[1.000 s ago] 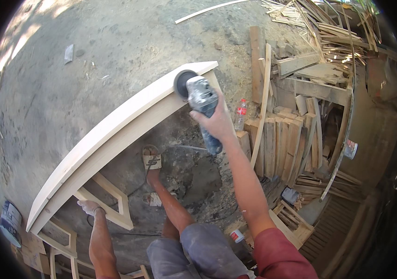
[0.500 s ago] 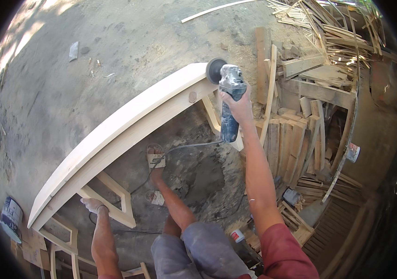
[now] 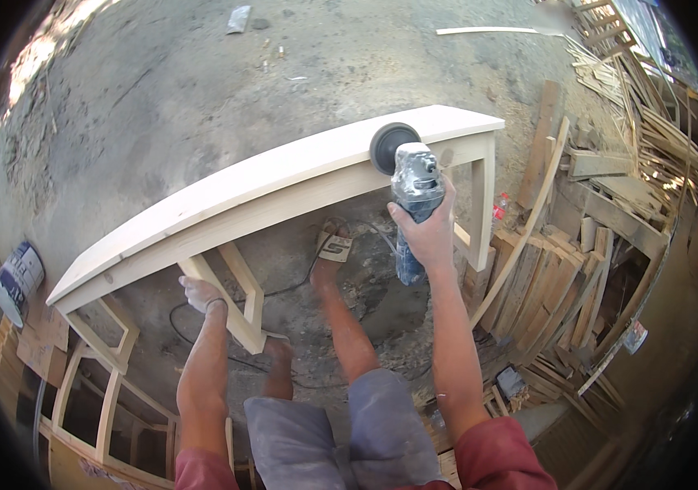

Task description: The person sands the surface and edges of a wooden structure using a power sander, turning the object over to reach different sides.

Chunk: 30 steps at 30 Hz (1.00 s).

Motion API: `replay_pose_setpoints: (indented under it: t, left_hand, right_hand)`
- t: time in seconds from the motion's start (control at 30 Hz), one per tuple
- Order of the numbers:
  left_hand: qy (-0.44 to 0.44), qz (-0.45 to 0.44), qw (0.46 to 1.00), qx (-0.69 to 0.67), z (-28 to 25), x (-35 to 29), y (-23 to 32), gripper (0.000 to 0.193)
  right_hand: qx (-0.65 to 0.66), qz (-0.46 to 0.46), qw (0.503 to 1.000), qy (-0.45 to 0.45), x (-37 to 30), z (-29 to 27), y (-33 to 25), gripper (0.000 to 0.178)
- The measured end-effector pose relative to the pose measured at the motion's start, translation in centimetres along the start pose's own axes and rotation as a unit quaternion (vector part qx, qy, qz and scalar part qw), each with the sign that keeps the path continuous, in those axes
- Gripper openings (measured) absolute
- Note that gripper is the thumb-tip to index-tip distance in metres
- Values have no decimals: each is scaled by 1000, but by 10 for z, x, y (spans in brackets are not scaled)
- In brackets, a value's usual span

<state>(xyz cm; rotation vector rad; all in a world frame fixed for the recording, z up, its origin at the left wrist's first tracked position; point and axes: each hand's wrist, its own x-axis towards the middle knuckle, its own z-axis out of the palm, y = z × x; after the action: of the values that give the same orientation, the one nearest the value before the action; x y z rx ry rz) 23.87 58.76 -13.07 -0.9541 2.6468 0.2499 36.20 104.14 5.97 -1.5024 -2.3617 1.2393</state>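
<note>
Right hand grips a dusty grinder, its dark disc over the near edge of a long pale wooden frame; left hand is curled around one slanting leg. Underneath, a cable winds past a sandalled foot. Stacked timber crowds the right, a bucket the left.

The right hand wraps its fingers round a grinder, whose round disc overlaps the near edge of a pale board toward its right end; contact is hard to tell. The left hand grips a leg under the board. A dark cord loops across the floor near a sandal. At left, a bucket and a cardboard box sit near a wooden frame. At right, stacked timber lies near a red-labelled bottle.
</note>
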Motion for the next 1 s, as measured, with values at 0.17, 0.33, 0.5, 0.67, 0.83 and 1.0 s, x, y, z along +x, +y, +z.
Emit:
replay_pose_setpoints:
  t: [0.17, 0.33, 0.5, 0.67, 0.83, 1.0]
  left_hand:
    - [-33, -46, 998, -37, -1, -3, 2, 73]
    - [-85, -20, 991, -100, -28, -31, 30, 73]
    - [-133, 33, 960, -244, -29, -12, 6, 47]
    - [-33, 264, 900, -345, -40, -73, -30, 41]
    - [-236, 347, 868, -264, -21, -133, -47, 69]
    - [-306, 426, 822, -220, -14, -167, -2, 83]
  right_hand:
    - [-52, -24, 997, -59, -58, 73, -52, 92]
    - [-87, -74, 988, -100, -104, 147, -85, 92]
    - [-92, -112, 981, -129, -143, 206, -124, 92]
    - [-155, -172, 951, -205, -165, 243, -140, 93]
    - [-162, -148, 953, -207, -166, 251, -164, 92]
    - [-152, -13, 981, -119, -132, 176, -126, 92]
